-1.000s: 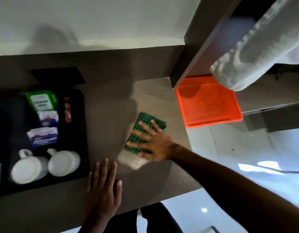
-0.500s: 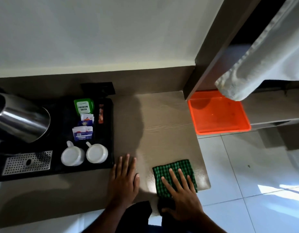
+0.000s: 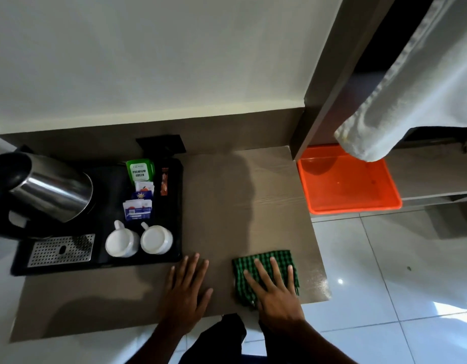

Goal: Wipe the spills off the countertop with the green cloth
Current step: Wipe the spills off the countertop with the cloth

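The green checked cloth [image 3: 256,264] lies folded flat on the brown countertop [image 3: 242,200], near its front right corner. My right hand [image 3: 275,295] presses down on the cloth with fingers spread, covering its near half. My left hand [image 3: 186,292] rests flat on the bare countertop just left of the cloth, fingers apart, holding nothing. A faint wet sheen [image 3: 313,282] shows on the surface right of the cloth.
A black tray [image 3: 174,206] at the left holds a steel kettle [image 3: 51,193], two upturned white cups [image 3: 139,241] and sachets [image 3: 139,190]. An orange tray [image 3: 345,179] sits on a lower shelf at right, a white towel [image 3: 400,101] hanging above it. White tiled floor [image 3: 384,271] lies beyond the counter edge.
My right hand has dragged the cloth from the middle of the countertop toward the front edge. The view has pulled back. My left hand stays flat beside it.
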### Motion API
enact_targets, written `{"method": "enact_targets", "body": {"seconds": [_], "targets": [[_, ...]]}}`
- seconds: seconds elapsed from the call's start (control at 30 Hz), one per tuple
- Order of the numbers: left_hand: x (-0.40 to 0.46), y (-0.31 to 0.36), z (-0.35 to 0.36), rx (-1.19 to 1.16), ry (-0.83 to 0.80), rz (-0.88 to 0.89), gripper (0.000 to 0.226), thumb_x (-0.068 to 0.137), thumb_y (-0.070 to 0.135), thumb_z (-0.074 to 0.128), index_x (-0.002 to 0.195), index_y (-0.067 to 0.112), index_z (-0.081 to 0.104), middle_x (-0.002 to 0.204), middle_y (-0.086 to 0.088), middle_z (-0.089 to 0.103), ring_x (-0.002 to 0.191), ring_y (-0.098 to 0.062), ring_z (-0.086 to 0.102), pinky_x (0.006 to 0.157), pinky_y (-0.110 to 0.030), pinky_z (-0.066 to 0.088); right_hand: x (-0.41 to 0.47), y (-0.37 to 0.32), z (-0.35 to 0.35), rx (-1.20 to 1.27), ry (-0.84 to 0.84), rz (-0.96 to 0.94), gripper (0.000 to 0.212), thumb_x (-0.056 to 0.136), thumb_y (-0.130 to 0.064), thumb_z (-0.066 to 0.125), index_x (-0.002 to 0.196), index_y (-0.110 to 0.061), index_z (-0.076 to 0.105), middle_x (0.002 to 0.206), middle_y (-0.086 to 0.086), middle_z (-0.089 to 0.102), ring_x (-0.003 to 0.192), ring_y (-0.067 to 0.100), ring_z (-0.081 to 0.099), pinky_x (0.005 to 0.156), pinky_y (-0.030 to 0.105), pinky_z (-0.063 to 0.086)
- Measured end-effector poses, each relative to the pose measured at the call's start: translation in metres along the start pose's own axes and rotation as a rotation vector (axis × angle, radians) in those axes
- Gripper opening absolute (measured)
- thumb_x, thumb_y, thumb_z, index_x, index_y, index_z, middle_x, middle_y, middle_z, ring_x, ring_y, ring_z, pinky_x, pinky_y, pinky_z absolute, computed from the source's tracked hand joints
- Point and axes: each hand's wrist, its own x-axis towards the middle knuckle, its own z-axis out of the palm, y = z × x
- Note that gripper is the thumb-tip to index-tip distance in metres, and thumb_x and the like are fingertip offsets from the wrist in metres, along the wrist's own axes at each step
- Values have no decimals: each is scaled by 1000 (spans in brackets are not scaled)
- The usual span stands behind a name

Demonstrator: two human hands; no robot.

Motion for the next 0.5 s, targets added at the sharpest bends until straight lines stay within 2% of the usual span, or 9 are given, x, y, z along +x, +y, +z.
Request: {"method": "enact_targets", "body": {"seconds": [0.1, 0.17, 0.2, 0.23, 0.33, 0.4, 0.5], "targets": [[-22, -14, 8, 31, 2, -61, 70, 97, 62, 35, 160, 33, 27, 170, -1, 24, 156, -29, 22, 121, -57, 19, 47, -24, -13, 23, -6, 82, 93, 66, -52, 73, 153, -39, 42, 165, 8, 35, 146, 54, 32, 111, 81, 6], [-32, -20, 7, 28, 7, -120, 69, 98, 63, 33, 160, 34, 26, 171, -1, 24, 157, -30, 20, 122, -55, 13, 82, -41, -17, 55, 47, 44, 91, 80, -57, 61, 159, -46, 19, 172, 4, 2, 152, 53, 0, 106, 81, -12], [-36, -22, 7, 18, 7, -152, 70, 98, 63, 34, 160, 34, 25, 170, -2, 24, 157, -31, 19, 122, -55, 12, 90, -50, -15, 29, 37, -32, 88, 84, -59, 56, 159, -48, 10, 171, 2, -9, 152, 51, -11, 106, 80, -17], [-40, -23, 7, 9, 7, -175, 70, 97, 62, 35, 160, 33, 26, 170, -3, 24, 157, -32, 18, 122, -56, 12, 91, -55, -10, -15, 25, -155, 86, 85, -60, 54, 158, -49, 10, 172, 2, -7, 152, 50, -10, 108, 82, -12], [-46, -24, 4, 12, -1, -198, 68, 97, 59, 37, 158, 29, 33, 168, -7, 29, 154, -36, 24, 120, -60, 18, 48, -44, 11, -133, -20, -484, 76, 82, -57, 54, 154, -48, 32, 169, 2, 28, 152, 46, 21, 111, 81, 16], [-43, -18, 3, -6, 22, -229, 67, 97, 56, 40, 157, 25, 37, 167, -9, 31, 153, -37, 28, 120, -61, 18, 14, -4, 23, -233, -31, -515, 73, 82, -59, 55, 152, -48, 38, 164, 0, 39, 150, 45, 27, 111, 79, 26], [-27, 5, -6, -105, 32, -178, 68, 96, 50, 43, 158, 22, 36, 168, -8, 29, 154, -34, 26, 120, -63, 25, -26, 45, 12, -197, -59, -360, 70, 83, -61, 52, 151, -45, 43, 162, -1, 37, 147, 41, 28, 109, 72, 24]]}}
